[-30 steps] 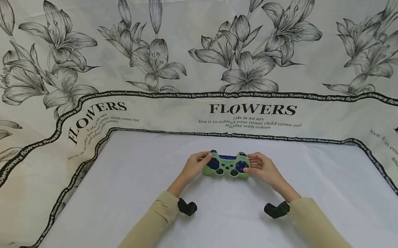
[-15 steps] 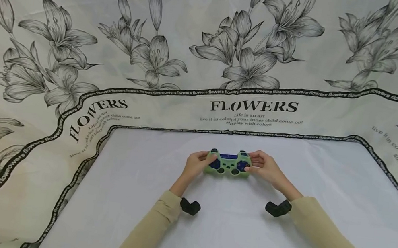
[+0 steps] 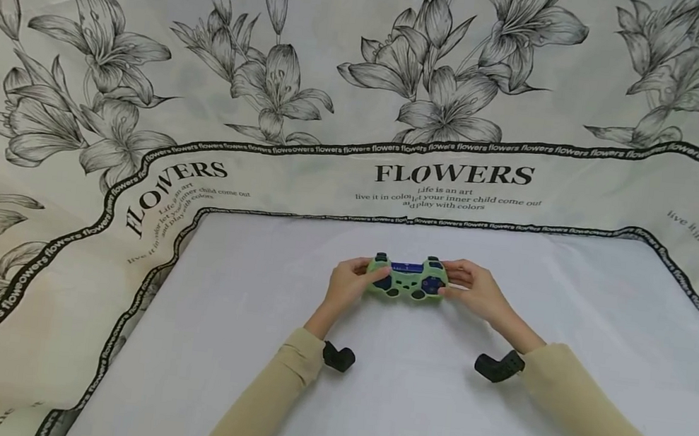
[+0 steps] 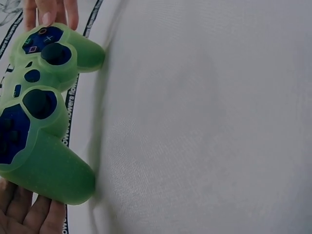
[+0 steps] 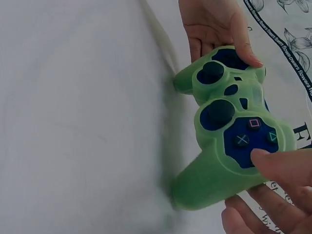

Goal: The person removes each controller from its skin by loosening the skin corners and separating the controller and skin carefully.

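Controller (image 3: pixel 408 278) — long axis crosswise between hands (image 3: pixel 347 283) (image 3: pixel 478 293); handles (image 5: pixel 200 185) nearward.

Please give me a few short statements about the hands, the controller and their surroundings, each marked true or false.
1. The left hand holds one end of the green controller. True.
2. The right hand is apart from the controller. False: it holds the opposite end.
3. The square-marked button lies toward the right hand's end. True.
4. Both sleeves are black. False: they are tan.
5. The cloth under the arms is white. True.
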`<state>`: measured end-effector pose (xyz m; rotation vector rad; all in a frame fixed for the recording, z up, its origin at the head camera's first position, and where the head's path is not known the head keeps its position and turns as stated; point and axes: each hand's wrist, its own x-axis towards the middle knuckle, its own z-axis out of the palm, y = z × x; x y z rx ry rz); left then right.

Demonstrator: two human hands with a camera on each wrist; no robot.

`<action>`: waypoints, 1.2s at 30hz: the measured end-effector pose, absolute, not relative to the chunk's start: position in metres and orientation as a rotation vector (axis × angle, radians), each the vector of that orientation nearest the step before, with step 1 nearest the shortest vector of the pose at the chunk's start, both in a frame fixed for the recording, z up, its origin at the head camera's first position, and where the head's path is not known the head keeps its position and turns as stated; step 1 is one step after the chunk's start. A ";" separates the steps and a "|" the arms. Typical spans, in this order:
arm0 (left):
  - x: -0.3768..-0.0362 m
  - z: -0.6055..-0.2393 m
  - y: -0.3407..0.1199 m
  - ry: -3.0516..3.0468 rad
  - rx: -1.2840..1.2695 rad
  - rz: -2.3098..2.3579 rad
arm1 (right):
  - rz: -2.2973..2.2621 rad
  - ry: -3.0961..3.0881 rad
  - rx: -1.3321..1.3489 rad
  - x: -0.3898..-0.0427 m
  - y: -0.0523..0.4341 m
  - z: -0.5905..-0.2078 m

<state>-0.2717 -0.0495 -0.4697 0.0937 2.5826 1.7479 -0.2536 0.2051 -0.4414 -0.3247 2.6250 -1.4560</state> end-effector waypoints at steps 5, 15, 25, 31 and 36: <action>-0.272 -0.470 -0.049 2.581 0.110 1.756 | -1.257 2.689 -0.506 -0.254 0.213 -0.425; -0.268 -0.476 -0.051 2.521 0.085 1.802 | -1.174 2.730 -0.715 -0.266 0.209 -0.401; -0.275 -0.478 -0.053 2.531 0.194 1.814 | -0.894 2.742 -0.924 -0.286 0.195 -0.374; -0.277 -0.480 -0.055 2.543 0.329 1.839 | -0.770 2.685 -1.028 -0.292 0.186 -0.373; -0.274 -0.466 -0.053 2.516 0.376 1.832 | -0.712 2.659 -1.087 -0.293 0.182 -0.372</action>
